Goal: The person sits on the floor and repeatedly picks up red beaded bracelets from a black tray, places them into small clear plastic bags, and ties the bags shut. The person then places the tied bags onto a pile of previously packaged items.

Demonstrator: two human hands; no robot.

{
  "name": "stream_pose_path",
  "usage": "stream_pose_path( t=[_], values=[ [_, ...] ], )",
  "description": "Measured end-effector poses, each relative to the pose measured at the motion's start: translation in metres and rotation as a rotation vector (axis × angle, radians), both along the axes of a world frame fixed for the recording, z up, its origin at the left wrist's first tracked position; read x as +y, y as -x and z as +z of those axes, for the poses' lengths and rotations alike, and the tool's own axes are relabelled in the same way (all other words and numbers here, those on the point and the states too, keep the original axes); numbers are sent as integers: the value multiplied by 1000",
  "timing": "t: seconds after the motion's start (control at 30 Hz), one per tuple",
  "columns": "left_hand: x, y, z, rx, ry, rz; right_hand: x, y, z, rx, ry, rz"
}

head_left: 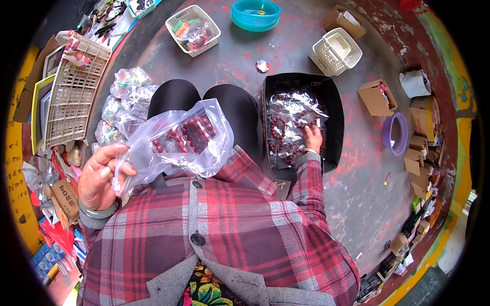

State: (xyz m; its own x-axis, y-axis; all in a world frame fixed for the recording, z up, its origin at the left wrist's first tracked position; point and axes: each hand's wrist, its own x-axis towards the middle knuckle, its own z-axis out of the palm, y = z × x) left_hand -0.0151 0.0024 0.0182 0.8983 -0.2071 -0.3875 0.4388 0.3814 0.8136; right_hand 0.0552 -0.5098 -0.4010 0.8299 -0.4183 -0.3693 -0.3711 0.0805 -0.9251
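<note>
My left hand point(99, 178) pinches the edge of a clear plastic bag point(140, 143), which lies over my lap. Several small packets of dark red beads point(186, 133) show inside it. My right hand point(312, 138) reaches into a black box point(334, 127) standing on the floor to the right of my knees. Its fingers are bent around the edge of a clear packet of dark red bead bracelets point(306, 122); the fingertips are partly hidden. More shiny bead packets point(280, 127) fill the left part of that box.
Tied clear bags point(135, 97) are piled left of my legs, beside a white slatted basket point(74, 94). Ahead are a white basket with packets point(217, 38), a teal basin point(255, 15) and cream baskets point(337, 51). A cardboard box point(375, 102) and purple basin point(386, 133) stand right.
</note>
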Motion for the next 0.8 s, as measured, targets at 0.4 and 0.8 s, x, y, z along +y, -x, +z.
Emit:
stream_pose_path(
  t=[0.4,0.8],
  values=[
    [-1,1,4,-13,-17,8,44,-14,-39,592,484,314],
    [-3,2,4,-23,-26,3,99,-22,27,512,1101,406]
  ],
)
